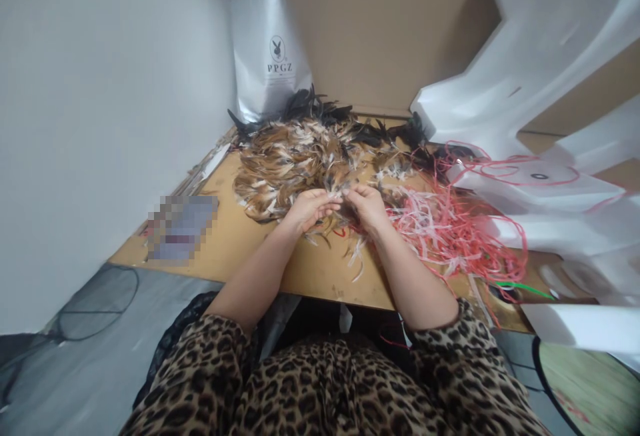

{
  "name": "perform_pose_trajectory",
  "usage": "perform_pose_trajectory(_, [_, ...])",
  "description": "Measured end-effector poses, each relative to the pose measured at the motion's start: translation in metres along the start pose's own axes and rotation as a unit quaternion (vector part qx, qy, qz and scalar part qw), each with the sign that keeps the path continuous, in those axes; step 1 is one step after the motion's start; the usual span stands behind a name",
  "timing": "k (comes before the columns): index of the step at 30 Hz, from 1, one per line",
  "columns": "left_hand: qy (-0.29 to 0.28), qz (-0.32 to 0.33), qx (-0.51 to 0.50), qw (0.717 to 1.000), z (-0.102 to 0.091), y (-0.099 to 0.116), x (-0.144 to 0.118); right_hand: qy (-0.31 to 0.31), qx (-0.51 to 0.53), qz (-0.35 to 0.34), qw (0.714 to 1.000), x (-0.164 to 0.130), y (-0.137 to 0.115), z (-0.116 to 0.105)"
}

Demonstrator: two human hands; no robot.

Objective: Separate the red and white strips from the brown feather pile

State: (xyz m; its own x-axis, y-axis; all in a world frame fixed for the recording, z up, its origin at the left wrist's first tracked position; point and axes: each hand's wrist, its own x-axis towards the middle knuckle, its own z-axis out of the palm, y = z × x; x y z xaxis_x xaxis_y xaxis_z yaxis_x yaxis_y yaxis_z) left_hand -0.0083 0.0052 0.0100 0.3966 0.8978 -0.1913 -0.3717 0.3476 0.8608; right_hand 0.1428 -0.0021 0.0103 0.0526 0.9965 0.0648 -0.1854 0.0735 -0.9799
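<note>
Both hands meet over the near edge of a feather pile. My left hand [315, 208] pinches the base of a small bunch of brown and white feathers [340, 179]. From the other side my right hand [367, 206] holds the same bunch between thumb and fingers. Behind them spreads a large heap of brown and cream feathers [285, 163], with black feathers [320, 108] along its back. To the right of my right hand lies a tangle of pink and white strips [440, 229]. The exact grip of the fingertips is blurred.
A silver bag [270, 49] stands at the back left against the wall. White machine-like housings [480, 69] fill the right side. A blurred-out flat item [183, 229] lies on the wooden table [220, 186] at left. A green strip [525, 287] lies near the front right.
</note>
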Motion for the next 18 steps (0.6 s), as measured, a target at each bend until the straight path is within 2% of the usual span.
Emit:
perform_pose_trajectory(13, [-0.028, -0.011, 0.033, 0.999, -0.0024, -0.0030, 0.0013, 0.000, -0.051, -0.009, 0.999, -0.0052, -0.0061, 0.0048])
perform_pose_trajectory(18, [-0.003, 0.017, 0.047, 0.999, -0.0014, -0.0049, 0.0030, 0.027, -0.064, 0.011, 0.998, -0.0067, -0.0070, 0.0067])
